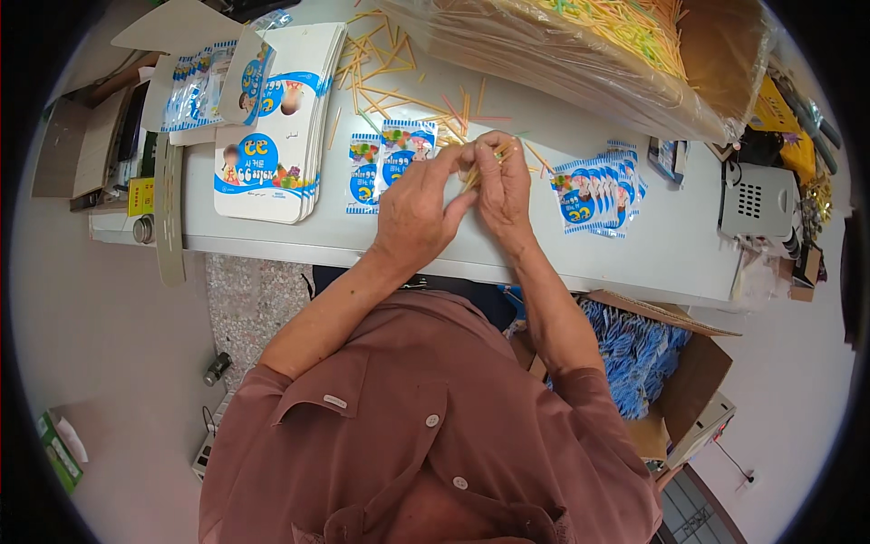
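Note:
Close together above the table (671,245), my two hands meet over a small bundle of thin coloured sticks (472,176). My right hand (503,186) is closed, its fingers curled round the sticks. From the other side my left hand (415,207) pinches at the same bundle; its fingertips are partly hidden. Just beyond my left hand lie blue-and-white sachets (365,170), some of them partly covered by it. To the right of my right hand, several similar sachets (594,192) lie overlapped in a fan.
Loose sticks (385,68) are scattered at the back. A large plastic-lined box (562,68) of sticks stands far right. Flat printed cartons (269,172) are stacked at left, beside an opened carton (204,91) with sachets. Below the table's right side, a cardboard box (702,381) holds many sachets.

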Available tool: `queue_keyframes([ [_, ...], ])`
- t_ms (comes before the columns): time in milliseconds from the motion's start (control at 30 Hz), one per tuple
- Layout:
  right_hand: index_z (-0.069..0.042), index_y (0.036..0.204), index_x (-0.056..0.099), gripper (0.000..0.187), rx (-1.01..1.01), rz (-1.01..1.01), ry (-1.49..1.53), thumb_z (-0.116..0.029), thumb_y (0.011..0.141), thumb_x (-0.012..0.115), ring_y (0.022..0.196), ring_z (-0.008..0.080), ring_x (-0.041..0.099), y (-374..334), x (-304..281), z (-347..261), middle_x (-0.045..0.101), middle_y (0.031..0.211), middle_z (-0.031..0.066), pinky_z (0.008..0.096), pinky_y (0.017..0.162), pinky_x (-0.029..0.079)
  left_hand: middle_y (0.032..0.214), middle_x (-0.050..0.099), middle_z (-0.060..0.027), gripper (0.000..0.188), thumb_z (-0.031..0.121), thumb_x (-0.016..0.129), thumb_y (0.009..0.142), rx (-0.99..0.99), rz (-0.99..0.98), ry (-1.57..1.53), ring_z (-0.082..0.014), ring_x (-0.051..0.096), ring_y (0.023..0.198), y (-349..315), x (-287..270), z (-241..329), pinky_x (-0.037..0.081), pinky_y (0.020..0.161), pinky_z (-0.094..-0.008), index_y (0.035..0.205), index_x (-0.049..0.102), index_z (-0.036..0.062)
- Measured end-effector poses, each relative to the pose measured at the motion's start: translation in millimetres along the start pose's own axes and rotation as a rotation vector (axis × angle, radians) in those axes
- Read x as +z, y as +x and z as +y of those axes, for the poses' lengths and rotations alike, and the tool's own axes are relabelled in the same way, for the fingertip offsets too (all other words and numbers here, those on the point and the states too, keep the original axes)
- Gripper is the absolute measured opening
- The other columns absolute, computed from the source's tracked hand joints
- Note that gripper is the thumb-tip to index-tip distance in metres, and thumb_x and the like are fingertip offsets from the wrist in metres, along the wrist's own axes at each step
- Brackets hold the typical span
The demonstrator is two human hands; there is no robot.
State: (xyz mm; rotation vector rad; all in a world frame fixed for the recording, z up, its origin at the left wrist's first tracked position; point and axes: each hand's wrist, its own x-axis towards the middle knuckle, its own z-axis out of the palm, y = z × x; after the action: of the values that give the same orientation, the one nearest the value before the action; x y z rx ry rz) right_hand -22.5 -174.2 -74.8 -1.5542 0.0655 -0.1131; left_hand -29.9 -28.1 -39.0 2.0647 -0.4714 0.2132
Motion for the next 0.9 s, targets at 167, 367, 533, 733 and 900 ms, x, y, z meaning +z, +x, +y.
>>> queue_keyframes([
  [167, 0.0, 0.115, 0.047, 0.02, 0.055, 0.046, 0.27, -0.018, 0.105, 0.048, 0.081, 0.0108, 0.06, -11, 7, -9, 0.067, 0.093, 0.0074, 0.0246, 0.077, 0.05, 0.084, 0.063, -0.0118, 0.031, 0.009, 0.076, 0.077, 0.029, -0.062, 0.15, -0.0298, 0.063, 0.074, -6, 15, -13, 0.052, 0.065, -0.04, 0.105, 0.062, 0.003],
  [367, 0.001, 0.122, 0.047, 0.025, 0.012, -0.08, 0.072, -0.012, 0.102, 0.054, 0.095, 0.0124, 0.06, -21, 7, -11, 0.065, 0.108, 0.0112, 0.0257, 0.089, 0.048, 0.081, 0.061, -0.0094, 0.014, 0.009, 0.073, 0.077, 0.202, 0.002, 0.2, -0.0281, 0.058, 0.073, -4, 18, -28, 0.05, 0.068, -0.0399, 0.085, 0.063, 0.0037],
  [533, 0.002, 0.121, 0.05, 0.023, 0.017, -0.1, 0.034, -0.007, 0.101, 0.055, 0.102, 0.0136, 0.06, -23, 2, -6, 0.065, 0.112, 0.0115, 0.0268, 0.093, 0.048, 0.083, 0.062, -0.0068, 0.012, 0.007, 0.07, 0.076, 0.234, 0.056, 0.256, -0.0255, 0.055, 0.079, -3, 12, -17, 0.044, 0.074, -0.039, 0.086, 0.065, 0.0026],
  [733, 0.003, 0.122, 0.05, 0.024, -0.013, -0.114, -0.056, -0.005, 0.1, 0.055, 0.106, 0.0163, 0.062, -25, 6, -6, 0.065, 0.113, 0.0129, 0.0288, 0.094, 0.049, 0.081, 0.062, -0.0074, 0.016, 0.0, 0.072, 0.074, 0.249, 0.035, 0.191, -0.0263, 0.056, 0.078, -11, 12, -26, 0.041, 0.074, -0.0395, 0.09, 0.068, 0.0026],
  [900, 0.003, 0.122, 0.051, 0.024, 0.059, -0.049, 0.239, -0.009, 0.101, 0.054, 0.103, 0.0154, 0.062, -23, 15, -10, 0.065, 0.112, 0.0124, 0.0278, 0.091, 0.049, 0.079, 0.058, -0.009, 0.022, -0.001, 0.074, 0.072, 0.132, 0.067, 0.099, -0.0287, 0.056, 0.075, -11, 14, -29, 0.041, 0.07, -0.0414, 0.091, 0.065, 0.0046],
])
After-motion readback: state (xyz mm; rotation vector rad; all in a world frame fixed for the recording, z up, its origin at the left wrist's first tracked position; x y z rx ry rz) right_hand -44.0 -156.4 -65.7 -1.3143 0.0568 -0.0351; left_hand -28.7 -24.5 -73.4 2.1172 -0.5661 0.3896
